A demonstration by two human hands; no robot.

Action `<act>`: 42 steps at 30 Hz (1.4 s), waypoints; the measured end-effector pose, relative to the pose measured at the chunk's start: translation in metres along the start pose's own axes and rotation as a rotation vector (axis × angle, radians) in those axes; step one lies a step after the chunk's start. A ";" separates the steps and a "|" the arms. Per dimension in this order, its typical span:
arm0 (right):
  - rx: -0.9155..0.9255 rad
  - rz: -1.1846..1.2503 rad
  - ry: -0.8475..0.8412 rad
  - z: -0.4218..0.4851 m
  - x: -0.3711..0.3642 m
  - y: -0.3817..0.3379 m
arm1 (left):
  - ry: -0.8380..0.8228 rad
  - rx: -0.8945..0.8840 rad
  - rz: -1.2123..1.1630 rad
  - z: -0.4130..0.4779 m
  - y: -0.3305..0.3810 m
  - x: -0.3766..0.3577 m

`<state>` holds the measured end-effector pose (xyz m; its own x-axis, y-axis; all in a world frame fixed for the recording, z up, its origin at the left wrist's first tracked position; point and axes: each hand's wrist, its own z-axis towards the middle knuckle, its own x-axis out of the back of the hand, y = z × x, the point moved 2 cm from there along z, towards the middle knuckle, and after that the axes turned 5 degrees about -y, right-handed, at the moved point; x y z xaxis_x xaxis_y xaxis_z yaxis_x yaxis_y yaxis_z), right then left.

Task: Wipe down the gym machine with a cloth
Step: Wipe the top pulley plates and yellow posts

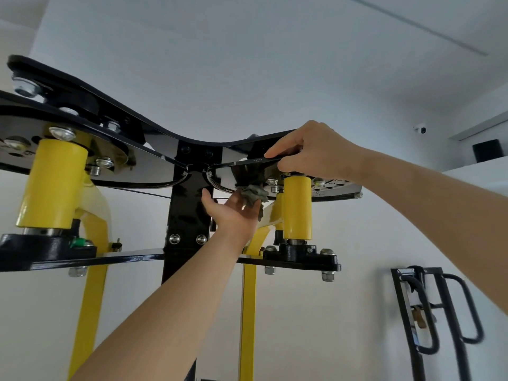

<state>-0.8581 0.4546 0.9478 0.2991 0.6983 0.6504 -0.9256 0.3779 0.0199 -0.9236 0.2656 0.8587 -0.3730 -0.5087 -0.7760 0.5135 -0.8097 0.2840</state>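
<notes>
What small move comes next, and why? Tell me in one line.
Probably slide the cloth along the black plate underside toward the central post: the left hand presses it up there beside the yellow cylinder, while the right hand grips the plate's edge.

We are counting one gym machine (192, 160), and on it we are finding two yellow cylinders (52, 182) (297, 210), two yellow uprights (88, 312) (247, 312) and two round bolts (174, 238) (201, 239) on its black column. We are also counting two hands, a left hand (233, 213) and a right hand (310, 149), one grey cloth (254, 194), one wall camera (420, 129) and one rack of handles (428, 312).
</notes>
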 end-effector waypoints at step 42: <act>0.024 -0.204 0.026 -0.007 -0.008 -0.005 | 0.009 -0.148 0.027 -0.092 0.025 -0.065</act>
<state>-0.8542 0.4511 0.9371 0.4866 0.6239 0.6115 -0.8503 0.4990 0.1674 -0.8155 0.3055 0.8640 -0.3509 -0.5264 -0.7744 0.6317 -0.7436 0.2192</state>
